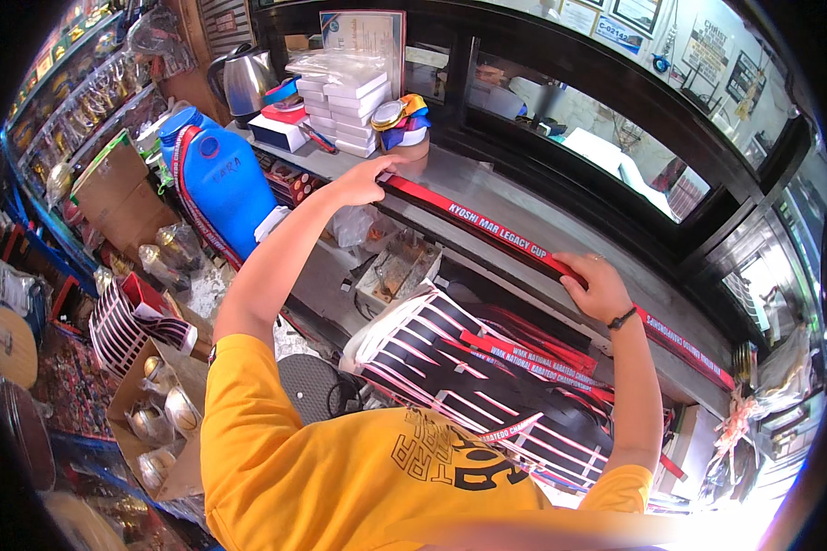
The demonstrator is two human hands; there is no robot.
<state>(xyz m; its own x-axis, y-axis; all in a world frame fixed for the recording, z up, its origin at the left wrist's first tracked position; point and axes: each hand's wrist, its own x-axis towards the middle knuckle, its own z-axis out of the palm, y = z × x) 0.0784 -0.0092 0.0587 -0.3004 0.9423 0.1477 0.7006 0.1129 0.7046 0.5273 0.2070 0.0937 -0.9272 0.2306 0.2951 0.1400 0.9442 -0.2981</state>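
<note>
A long red printed ribbon (496,230) is stretched along the grey counter ledge in front of me. At its left end, my left hand (368,181) is closed, with thumb and fingers pinching the ribbon near a small dark tip. Farther right, my right hand (599,286) grips the same ribbon between thumb and curled fingers. Beyond that hand the ribbon runs on to the lower right along the ledge. Below my arms lies a pile of black, white and red striped material (487,386), with loose red printed ribbons (533,358) on top.
White boxes (345,106) stand stacked on the ledge beside medals with coloured ribbons (402,118) and a steel kettle (248,78). A blue jug (225,184) stands left, near a carton of wrapped trophy parts (170,413). Dark-framed windows (579,138) rise behind the ledge.
</note>
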